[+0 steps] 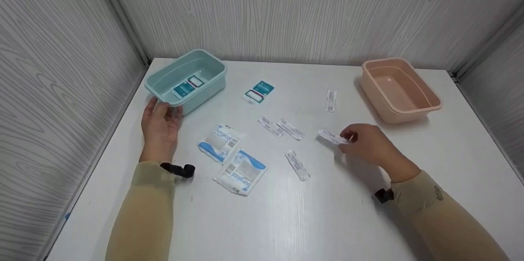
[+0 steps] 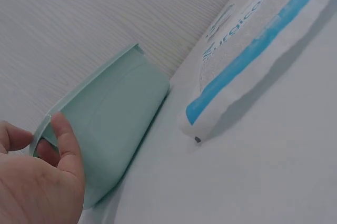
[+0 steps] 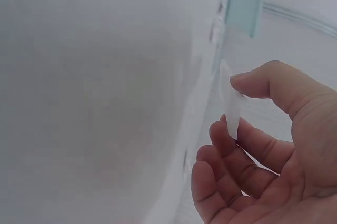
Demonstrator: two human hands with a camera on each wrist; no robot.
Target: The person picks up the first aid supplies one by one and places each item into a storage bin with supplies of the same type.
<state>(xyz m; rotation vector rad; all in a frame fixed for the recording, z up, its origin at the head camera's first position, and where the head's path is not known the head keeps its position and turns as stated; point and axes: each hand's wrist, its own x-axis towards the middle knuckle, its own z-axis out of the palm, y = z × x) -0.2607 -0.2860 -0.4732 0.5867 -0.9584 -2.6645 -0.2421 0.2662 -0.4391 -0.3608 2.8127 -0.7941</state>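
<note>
At the near end of the teal plastic tub (image 1: 206, 89), my left hand (image 1: 161, 130) holds its rim, thumb and fingers around the edge in the left wrist view. A teal-and-white packet (image 1: 188, 86) lies inside the tub. Above the table at right, my right hand (image 1: 366, 144) pinches one end of a narrow white printed packet (image 1: 332, 136) between thumb and fingers; the right wrist view shows that packet (image 3: 230, 100) edge-on. Similar narrow packets (image 1: 297, 165) lie scattered over the table's middle.
Two white-and-blue packs marked "Surgical" (image 1: 241, 171) lie left of centre. Another teal-and-white packet (image 1: 258, 92) lies right of the teal tub. A peach tub (image 1: 393, 109) stands at the back right. Wood-grain panels (image 1: 266, 15) enclose the white table at the back and sides.
</note>
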